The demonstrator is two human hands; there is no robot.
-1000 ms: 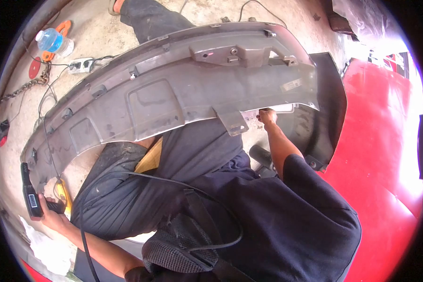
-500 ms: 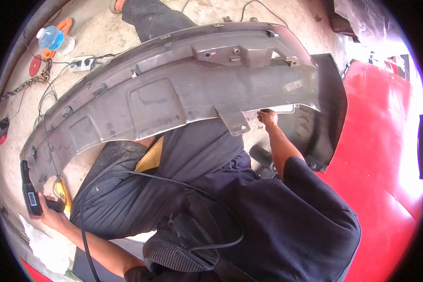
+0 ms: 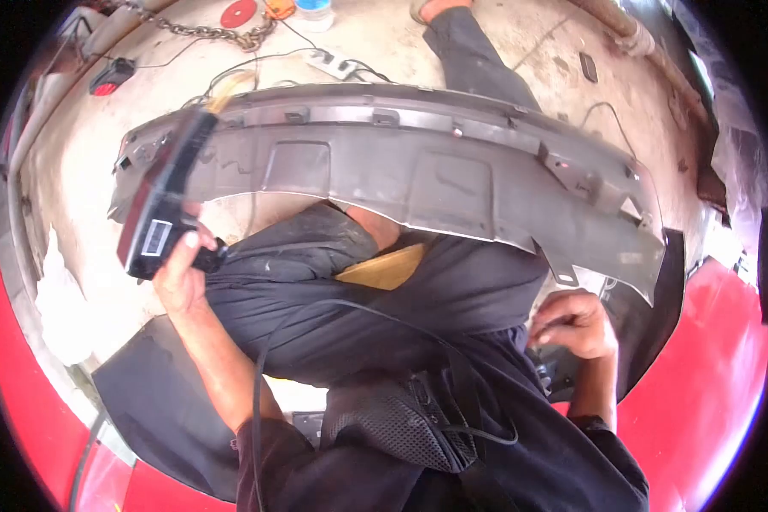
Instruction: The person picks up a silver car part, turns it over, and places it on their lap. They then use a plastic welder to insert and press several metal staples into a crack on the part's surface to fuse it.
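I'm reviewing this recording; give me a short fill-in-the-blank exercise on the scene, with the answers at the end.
1. The hand gripping the black tool is the person's ____ one.
2. Of the grey panel's two ends, the other hand is nearer the one on the picture's ____ side.
3. Metal links form the ____ on the floor beyond the panel.
4. The round disc near those links is coloured ____.

Missing words: left; right; chain; red.
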